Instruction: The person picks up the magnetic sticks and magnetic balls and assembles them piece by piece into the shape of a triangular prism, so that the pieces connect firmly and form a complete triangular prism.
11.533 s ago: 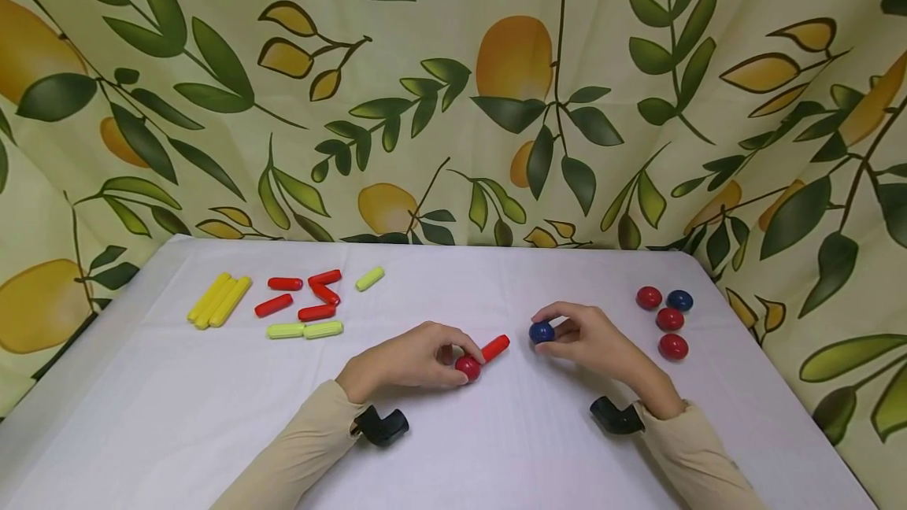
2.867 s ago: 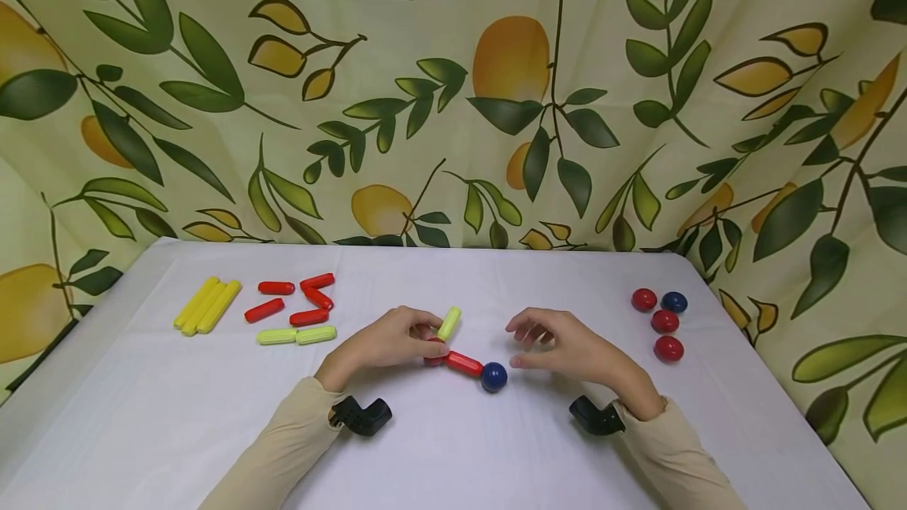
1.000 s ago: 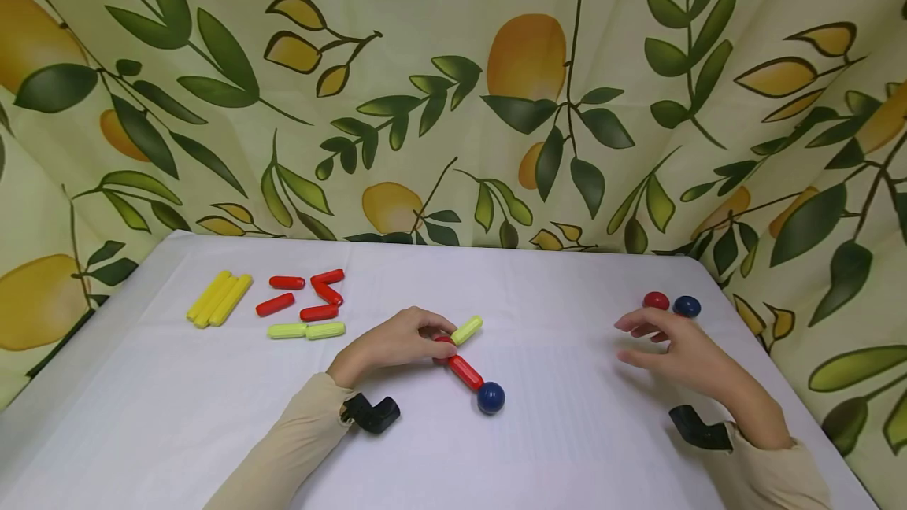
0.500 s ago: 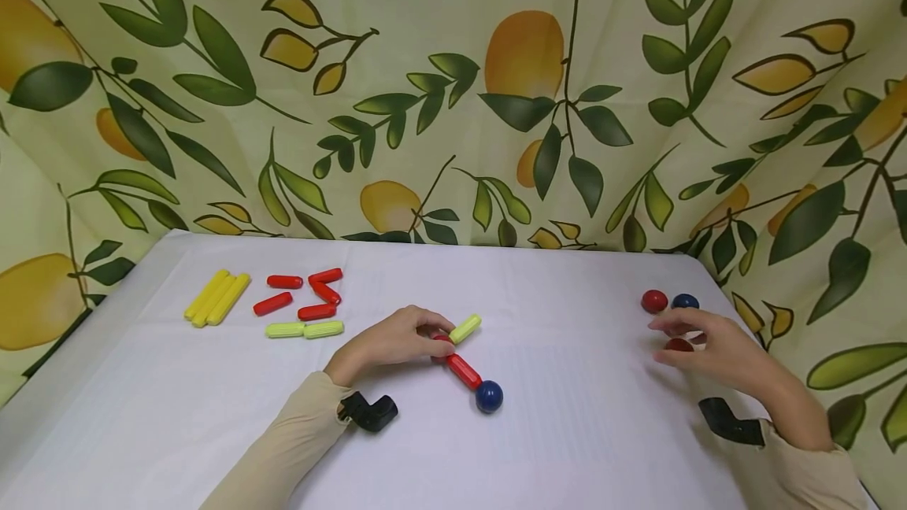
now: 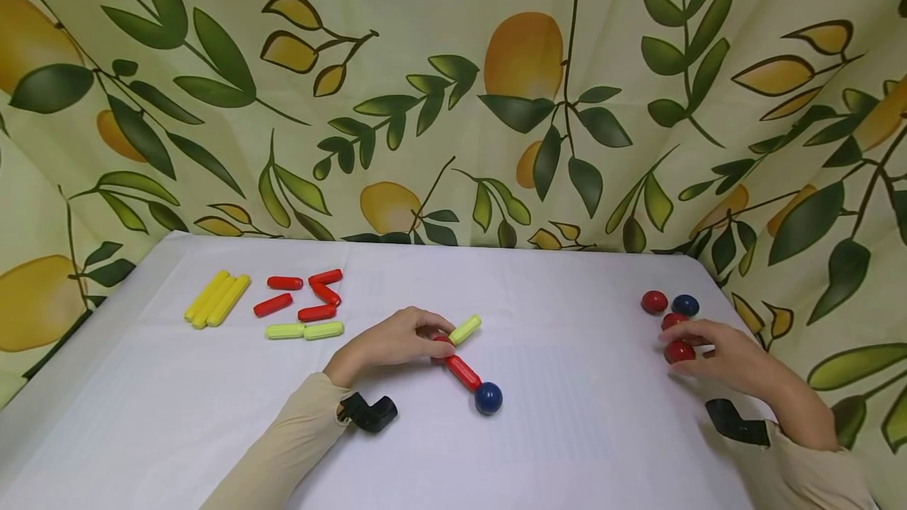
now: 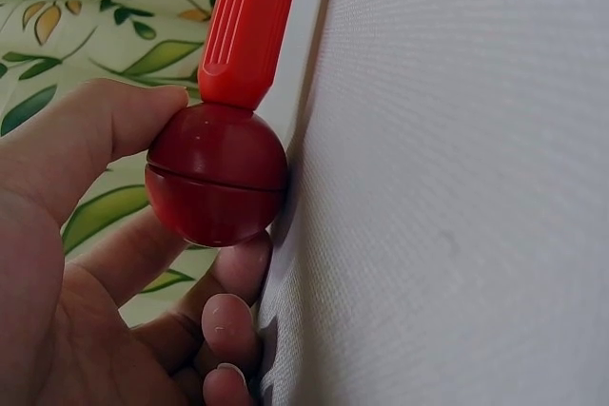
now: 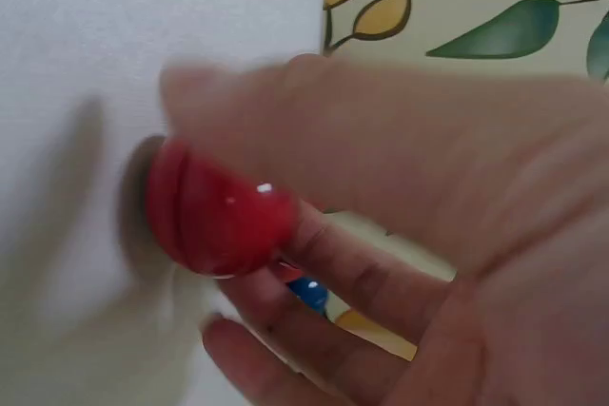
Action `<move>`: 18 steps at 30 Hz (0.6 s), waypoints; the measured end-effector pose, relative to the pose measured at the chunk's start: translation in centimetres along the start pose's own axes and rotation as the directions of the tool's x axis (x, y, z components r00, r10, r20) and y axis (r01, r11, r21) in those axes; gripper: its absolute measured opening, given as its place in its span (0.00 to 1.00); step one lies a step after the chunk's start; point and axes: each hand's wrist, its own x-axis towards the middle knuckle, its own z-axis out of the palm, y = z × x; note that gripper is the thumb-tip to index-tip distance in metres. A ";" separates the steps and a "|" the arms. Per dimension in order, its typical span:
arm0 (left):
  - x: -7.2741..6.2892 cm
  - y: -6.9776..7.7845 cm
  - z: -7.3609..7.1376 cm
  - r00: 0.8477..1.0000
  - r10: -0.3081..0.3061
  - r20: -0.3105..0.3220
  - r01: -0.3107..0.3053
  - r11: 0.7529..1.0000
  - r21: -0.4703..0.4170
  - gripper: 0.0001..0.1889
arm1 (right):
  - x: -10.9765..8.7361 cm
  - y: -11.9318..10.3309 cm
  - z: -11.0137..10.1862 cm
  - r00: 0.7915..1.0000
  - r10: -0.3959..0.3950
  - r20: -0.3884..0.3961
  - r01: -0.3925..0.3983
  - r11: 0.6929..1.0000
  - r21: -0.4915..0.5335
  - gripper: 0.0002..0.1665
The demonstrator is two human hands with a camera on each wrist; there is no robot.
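Observation:
My left hand (image 5: 400, 345) pinches a red ball (image 6: 217, 176) between thumb and fingers; a seam runs round its middle. From that ball a red ribbed rod (image 5: 464, 373) leads to a dark blue ball (image 5: 488, 397) on the white cloth. A short lime rod (image 5: 465, 330) points away from the same red ball, up and right. At the right side, my right hand (image 5: 737, 360) has its thumb and fingers around another red ball (image 7: 219, 211), low over the cloth. The right wrist view is blurred there.
Beyond the right hand lie a second red ball (image 5: 673, 322), a third red ball (image 5: 654, 302) and a blue ball (image 5: 685, 304). At the left are long yellow rods (image 5: 217, 299), several short red rods (image 5: 272, 304) and two lime rods (image 5: 305, 330). A patterned curtain (image 5: 453, 101) hangs behind the table.
My right hand has gone from the middle to the right-hand balls and closed around the nearest red one. Earlier, the blue ball and lime rod joined the left hand's piece.

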 end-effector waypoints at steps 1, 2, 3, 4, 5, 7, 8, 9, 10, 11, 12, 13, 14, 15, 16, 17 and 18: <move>0.0 0.0 0.0 1.000 -0.003 0.000 0.003 1.000 -0.005 0.19 | 0.1 0.1 0.0 1.000 0.006 0.012 -0.006 1.000 0.003 0.21; 0.0 0.0 0.0 1.000 -0.002 0.000 0.002 1.000 -0.005 0.19 | 0.1 0.2 0.1 1.000 0.013 0.024 -0.013 1.000 0.005 0.20; 0.0 0.0 0.0 1.000 -0.003 -0.001 0.003 1.000 -0.006 0.19 | 0.2 0.3 0.1 0.999 0.021 0.034 -0.021 1.000 0.008 0.19; 0.0 0.0 0.1 1.000 -0.002 0.000 0.002 1.000 -0.008 0.19 | 0.2 0.3 0.2 0.999 0.023 0.039 -0.023 1.000 0.011 0.19; 0.0 0.0 0.1 1.000 -0.002 0.000 0.002 1.000 -0.010 0.19 | 0.2 0.3 0.3 0.999 0.021 0.038 -0.022 1.000 0.010 0.18; 0.0 -0.1 0.1 1.000 0.000 0.002 0.000 1.000 -0.012 0.19 | 0.3 0.2 0.4 0.999 0.029 0.033 -0.029 1.000 0.007 0.18; 0.0 -0.1 0.1 1.000 0.000 0.002 0.000 1.000 -0.012 0.19 | 0.3 0.1 0.5 0.999 0.026 0.028 -0.026 1.000 0.006 0.18; 0.0 -0.1 0.1 1.000 0.001 0.002 -0.001 1.000 -0.012 0.19 | 0.4 -0.1 0.6 1.000 0.020 0.022 -0.021 1.000 0.009 0.18; 0.0 -0.1 0.1 1.000 0.000 0.002 0.000 1.000 -0.012 0.19 | 0.4 -0.3 0.7 1.000 0.013 0.016 -0.013 1.000 0.010 0.18; 0.0 -0.1 0.1 1.000 0.000 0.001 0.000 1.000 -0.011 0.19 | 0.5 -0.4 0.9 1.000 0.008 0.010 -0.008 1.000 0.012 0.18; 0.0 -0.1 0.1 1.000 -0.001 0.000 0.001 1.000 -0.009 0.19 | 0.6 -0.6 1.0 1.000 0.002 0.002 -0.003 1.000 0.016 0.18; 0.0 -0.1 0.1 1.000 -0.001 -0.001 0.001 1.000 -0.009 0.19 | 0.7 -0.8 1.1 1.000 -0.001 -0.008 0.001 1.000 0.019 0.18; 0.0 -0.1 0.0 1.000 -0.002 -0.002 0.002 1.000 -0.010 0.19 | 0.7 -1.0 1.2 1.000 -0.008 -0.018 0.008 1.000 0.024 0.19; -0.1 -0.1 0.0 1.000 -0.002 -0.003 0.002 1.000 -0.009 0.19 | 0.8 -1.2 1.3 1.000 -0.006 -0.026 0.007 1.000 0.030 0.20; -0.1 0.0 0.0 1.000 -0.003 -0.003 0.003 1.000 -0.010 0.19 | 0.8 -1.5 1.4 0.999 -0.007 -0.035 0.008 0.999 0.037 0.20; -0.1 0.0 0.0 1.000 0.000 -0.003 0.000 1.000 -0.008 0.19 | 0.8 -1.7 1.5 0.999 -0.003 -0.045 0.005 0.999 0.047 0.21; -0.1 0.0 0.0 1.000 0.000 -0.002 0.000 1.000 -0.010 0.19 | 0.8 -1.9 1.6 0.999 -0.001 -0.054 0.004 0.999 0.053 0.21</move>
